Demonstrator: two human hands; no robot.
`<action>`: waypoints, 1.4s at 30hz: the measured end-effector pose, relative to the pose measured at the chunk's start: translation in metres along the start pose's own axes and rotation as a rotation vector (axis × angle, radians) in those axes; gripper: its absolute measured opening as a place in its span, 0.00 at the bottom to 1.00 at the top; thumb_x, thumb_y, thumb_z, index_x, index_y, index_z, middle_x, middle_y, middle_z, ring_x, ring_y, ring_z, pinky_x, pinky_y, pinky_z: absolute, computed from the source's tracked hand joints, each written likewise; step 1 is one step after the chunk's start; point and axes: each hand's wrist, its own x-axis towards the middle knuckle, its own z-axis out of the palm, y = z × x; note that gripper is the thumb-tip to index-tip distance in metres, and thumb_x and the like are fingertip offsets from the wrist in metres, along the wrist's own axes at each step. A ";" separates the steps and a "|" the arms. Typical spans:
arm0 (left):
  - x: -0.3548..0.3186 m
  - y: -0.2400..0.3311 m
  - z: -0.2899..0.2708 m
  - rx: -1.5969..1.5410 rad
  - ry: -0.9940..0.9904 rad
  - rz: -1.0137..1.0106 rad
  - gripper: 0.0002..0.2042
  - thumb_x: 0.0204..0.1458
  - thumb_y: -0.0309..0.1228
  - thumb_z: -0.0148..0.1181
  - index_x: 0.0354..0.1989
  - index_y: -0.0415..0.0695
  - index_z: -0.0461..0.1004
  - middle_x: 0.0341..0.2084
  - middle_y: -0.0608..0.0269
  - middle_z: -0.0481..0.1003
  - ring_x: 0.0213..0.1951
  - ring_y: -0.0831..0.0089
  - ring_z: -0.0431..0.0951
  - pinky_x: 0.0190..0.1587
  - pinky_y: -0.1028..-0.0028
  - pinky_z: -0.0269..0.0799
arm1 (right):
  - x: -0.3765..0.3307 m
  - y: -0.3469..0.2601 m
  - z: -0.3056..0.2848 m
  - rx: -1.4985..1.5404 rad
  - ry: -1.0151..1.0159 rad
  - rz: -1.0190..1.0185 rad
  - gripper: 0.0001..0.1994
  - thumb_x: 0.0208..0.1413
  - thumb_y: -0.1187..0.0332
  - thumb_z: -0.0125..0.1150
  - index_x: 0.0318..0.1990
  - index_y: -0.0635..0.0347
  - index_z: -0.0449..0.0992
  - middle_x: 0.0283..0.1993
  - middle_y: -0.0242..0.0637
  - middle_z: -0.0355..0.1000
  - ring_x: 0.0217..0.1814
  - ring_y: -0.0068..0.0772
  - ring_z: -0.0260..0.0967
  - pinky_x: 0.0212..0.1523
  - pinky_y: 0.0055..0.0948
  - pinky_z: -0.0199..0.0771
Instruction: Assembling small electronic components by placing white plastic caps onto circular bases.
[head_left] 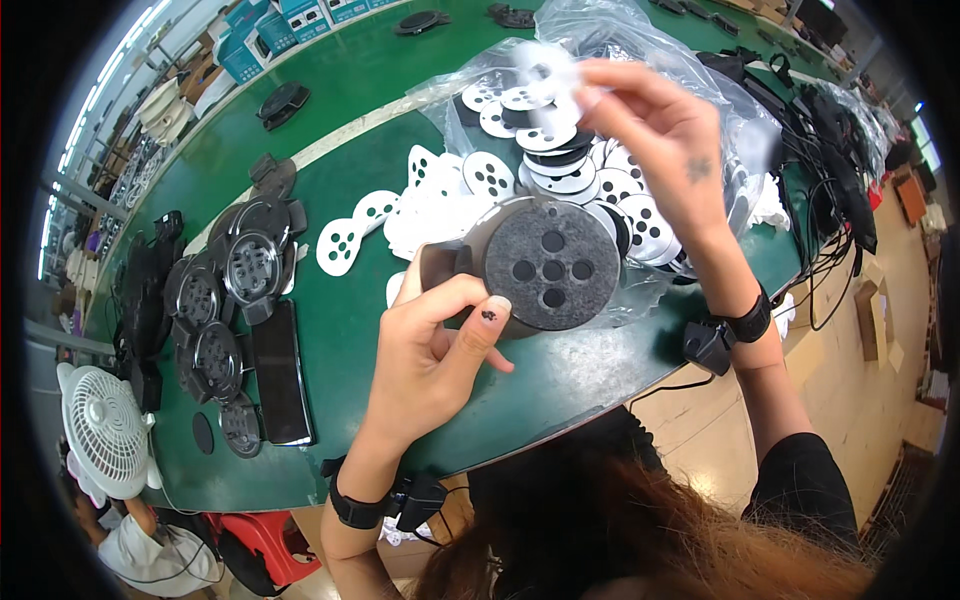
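Here, left fingers point(468, 345) hold a camera-facing disc point(538, 254), right fingers point(640, 80) a white piece point(543, 72).

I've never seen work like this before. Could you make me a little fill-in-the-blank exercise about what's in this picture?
1. The left hand holds a dark round piece with ____ large dark holes.
2. The right hand holds a blurred piece coloured ____.
3. The tabletop is coloured ____.
4. Of left and right, the fan is on the picture's ____ side.

Missing words: five; white; green; left.
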 end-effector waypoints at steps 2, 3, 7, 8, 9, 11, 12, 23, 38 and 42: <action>0.001 -0.002 0.002 -0.100 -0.015 -0.023 0.11 0.58 0.29 0.52 0.29 0.31 0.70 0.35 0.58 0.62 0.28 0.77 0.72 0.25 0.78 0.79 | -0.009 -0.003 0.006 0.069 -0.295 -0.046 0.19 0.56 0.75 0.57 0.56 0.61 0.70 0.52 0.46 0.70 0.50 0.25 0.71 0.45 0.22 0.73; 0.001 -0.003 0.002 -0.155 -0.022 -0.036 0.10 0.57 0.28 0.53 0.30 0.31 0.71 0.36 0.58 0.61 0.30 0.79 0.70 0.25 0.78 0.79 | -0.010 -0.003 0.009 0.061 -0.310 -0.062 0.20 0.57 0.71 0.58 0.57 0.63 0.68 0.54 0.48 0.68 0.53 0.30 0.69 0.49 0.26 0.71; 0.001 -0.005 0.001 -0.292 -0.041 -0.081 0.10 0.58 0.29 0.53 0.32 0.32 0.71 0.36 0.61 0.61 0.31 0.79 0.69 0.25 0.78 0.79 | -0.007 -0.002 0.007 0.497 -0.416 -0.083 0.26 0.55 0.56 0.60 0.56 0.63 0.69 0.53 0.46 0.70 0.58 0.35 0.66 0.59 0.36 0.63; 0.001 -0.005 0.002 -0.327 -0.040 -0.093 0.10 0.58 0.29 0.53 0.32 0.32 0.71 0.35 0.61 0.61 0.31 0.79 0.69 0.26 0.78 0.79 | -0.005 -0.001 0.007 0.514 -0.541 -0.117 0.29 0.52 0.53 0.62 0.56 0.64 0.69 0.54 0.45 0.70 0.58 0.36 0.66 0.60 0.36 0.62; 0.000 -0.005 0.002 -0.361 -0.042 -0.105 0.10 0.58 0.29 0.52 0.32 0.33 0.71 0.35 0.62 0.61 0.31 0.79 0.69 0.26 0.78 0.79 | -0.004 0.001 0.006 0.535 -0.661 -0.161 0.33 0.49 0.50 0.64 0.56 0.64 0.69 0.54 0.45 0.70 0.58 0.37 0.66 0.61 0.36 0.61; 0.000 -0.005 0.002 -0.336 -0.067 -0.097 0.10 0.59 0.30 0.52 0.33 0.33 0.71 0.35 0.62 0.62 0.31 0.78 0.70 0.26 0.78 0.79 | -0.003 0.003 0.004 0.527 -0.848 -0.147 0.42 0.34 0.45 0.73 0.56 0.62 0.70 0.54 0.44 0.70 0.62 0.40 0.63 0.63 0.38 0.57; 0.000 -0.006 0.002 -0.321 -0.077 -0.098 0.10 0.59 0.30 0.52 0.33 0.33 0.71 0.35 0.62 0.62 0.32 0.78 0.70 0.26 0.78 0.79 | -0.004 0.004 0.004 0.452 -0.875 -0.196 0.45 0.30 0.42 0.73 0.55 0.67 0.70 0.55 0.47 0.69 0.64 0.44 0.59 0.64 0.42 0.53; -0.002 -0.012 0.004 -0.228 -0.081 -0.043 0.13 0.60 0.32 0.50 0.43 0.31 0.71 0.38 0.53 0.73 0.34 0.66 0.79 0.24 0.74 0.80 | -0.007 0.016 0.013 0.427 -1.040 -0.412 0.49 0.20 0.40 0.76 0.52 0.67 0.73 0.59 0.56 0.63 0.65 0.57 0.55 0.66 0.55 0.43; 0.003 -0.004 0.004 -0.366 0.080 -0.075 0.16 0.63 0.41 0.40 0.46 0.39 0.61 0.39 0.61 0.62 0.35 0.78 0.69 0.25 0.74 0.79 | -0.011 0.010 0.003 0.726 -0.684 0.059 0.25 0.45 0.62 0.65 0.50 0.68 0.72 0.50 0.43 0.71 0.52 0.33 0.68 0.57 0.33 0.64; 0.003 0.002 0.002 -0.385 0.255 -0.053 0.12 0.63 0.33 0.37 0.51 0.43 0.54 0.48 0.55 0.58 0.41 0.69 0.71 0.27 0.70 0.80 | -0.009 0.006 -0.005 0.621 -0.625 0.101 0.25 0.47 0.60 0.63 0.49 0.69 0.72 0.45 0.40 0.74 0.48 0.27 0.70 0.53 0.29 0.67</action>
